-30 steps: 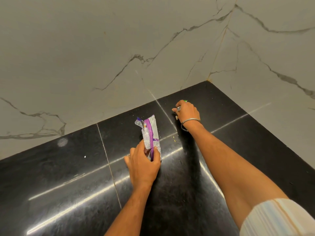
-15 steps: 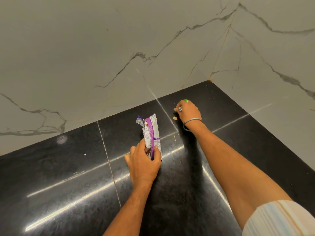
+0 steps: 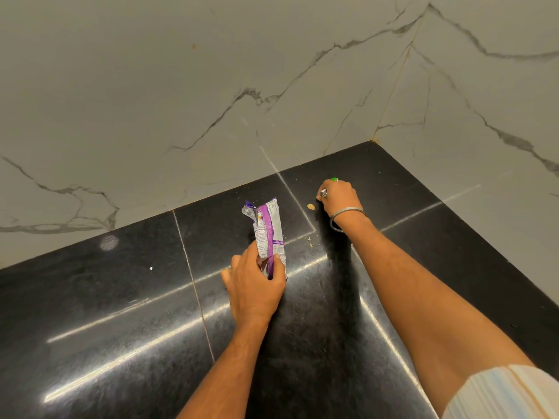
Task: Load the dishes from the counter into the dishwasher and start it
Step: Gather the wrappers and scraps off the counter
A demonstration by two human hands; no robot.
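While you lean over the corner, the white marble wall [image 3: 151, 86] with its grey veins fills the whole top of the view, and the polished black granite counter [image 3: 106, 313] runs beneath it, pale seams crossing it and streaks of light glaring off the surface. No dishes and no dishwasher anywhere in view, only this corner of the counter. Your right forearm reaches in from the lower right, a pale striped sleeve [image 3: 508, 391] at the elbow, and your left forearm comes up from the bottom edge. Your left hand [image 3: 257, 285] sits on the counter with fingers and thumb curled round the near end of a crumpled silver and purple snack wrapper [image 3: 267, 228], whose far end points away toward the wall. Your right hand [image 3: 340, 196] is farther back, near the corner, knuckles up, fingers curled tight on something small: a bit of green [image 3: 334, 179] pokes out at the far side and a scrap of silver foil [image 3: 323, 192] at the left. A thin metal bangle [image 3: 348, 211] circles that wrist. Just left of that hand lies a small tan crumb [image 3: 311, 206], with a few finer crumbs [image 3: 310, 241] nearer you by the seam, and one white speck [image 3: 151, 268] well off to the left.
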